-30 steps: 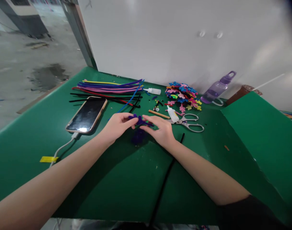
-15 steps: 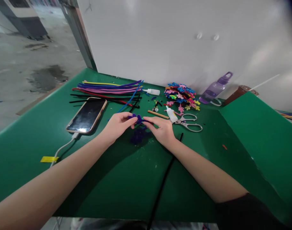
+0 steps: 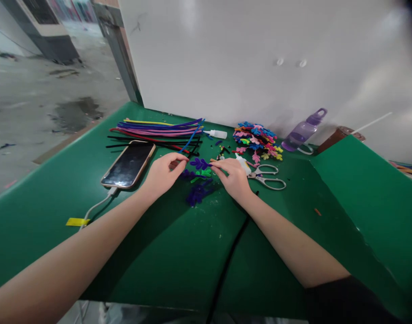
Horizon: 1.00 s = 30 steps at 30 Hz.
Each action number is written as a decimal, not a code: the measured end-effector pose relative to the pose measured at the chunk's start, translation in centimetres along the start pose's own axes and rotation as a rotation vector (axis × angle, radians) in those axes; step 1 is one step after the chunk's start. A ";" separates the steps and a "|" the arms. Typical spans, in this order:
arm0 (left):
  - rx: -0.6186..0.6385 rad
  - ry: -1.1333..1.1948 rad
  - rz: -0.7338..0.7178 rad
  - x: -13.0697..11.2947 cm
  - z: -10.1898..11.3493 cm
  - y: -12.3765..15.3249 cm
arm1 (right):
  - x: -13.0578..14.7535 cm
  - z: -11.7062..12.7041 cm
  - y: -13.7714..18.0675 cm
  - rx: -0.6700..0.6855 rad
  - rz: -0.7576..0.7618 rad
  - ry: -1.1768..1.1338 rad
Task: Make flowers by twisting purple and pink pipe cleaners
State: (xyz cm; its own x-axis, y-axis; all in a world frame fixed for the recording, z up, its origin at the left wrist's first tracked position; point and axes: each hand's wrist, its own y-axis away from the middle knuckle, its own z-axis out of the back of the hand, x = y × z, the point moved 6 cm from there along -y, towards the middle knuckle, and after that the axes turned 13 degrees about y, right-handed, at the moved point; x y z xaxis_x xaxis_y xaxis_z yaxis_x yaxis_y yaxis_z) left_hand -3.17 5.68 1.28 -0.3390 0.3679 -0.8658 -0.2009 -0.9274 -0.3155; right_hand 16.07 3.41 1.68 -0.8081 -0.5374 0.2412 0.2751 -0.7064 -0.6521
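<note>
In my right hand [image 3: 230,176], thumb and fingertips pinch the stem end of a purple pipe-cleaner leaf sprig [image 3: 199,164], its looped leaves pointing left. My left hand [image 3: 167,173] is just beyond the leaf tip, thumb and forefinger curled together; whether anything small is between them is hidden. On the table below lie a green pipe-cleaner piece [image 3: 202,173] and more purple looped pieces [image 3: 196,193]. Beside my right hand are a white glue bottle [image 3: 242,164], partly covered by it, and grey-handled scissors [image 3: 267,175].
Pipe cleaners [image 3: 158,128] in several colours lie at the back left, above a charging phone [image 3: 129,164]. A pile of colourful sprigs [image 3: 255,137], a second glue bottle [image 3: 216,134] and a purple water bottle [image 3: 303,130] stand along the wall. A black strand [image 3: 226,270] crosses the front.
My left fingers have come off the purple sprig and moved slightly left, so its leaves now show. My right hand keeps hold of it. The view has shifted a little.
</note>
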 end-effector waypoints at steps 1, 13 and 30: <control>0.014 -0.078 -0.067 -0.1 -0.1 0.0 | -0.1 0.0 0.0 -0.004 0.010 0.011; 0.313 -0.547 -0.339 0.1 -2.2 0.8 | 1.2 -0.9 0.2 0.133 0.230 0.066; 0.298 -0.554 -0.312 -0.1 -2.0 0.7 | 2.5 -1.5 0.8 0.230 0.390 0.056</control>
State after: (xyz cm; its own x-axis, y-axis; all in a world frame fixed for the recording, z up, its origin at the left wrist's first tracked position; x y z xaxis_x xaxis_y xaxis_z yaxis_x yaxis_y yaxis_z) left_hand -1.40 4.89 0.39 -0.6272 0.6674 -0.4015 -0.5819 -0.7441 -0.3281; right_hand 13.52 2.20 0.70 -0.6467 -0.7620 -0.0339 0.6676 -0.5440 -0.5083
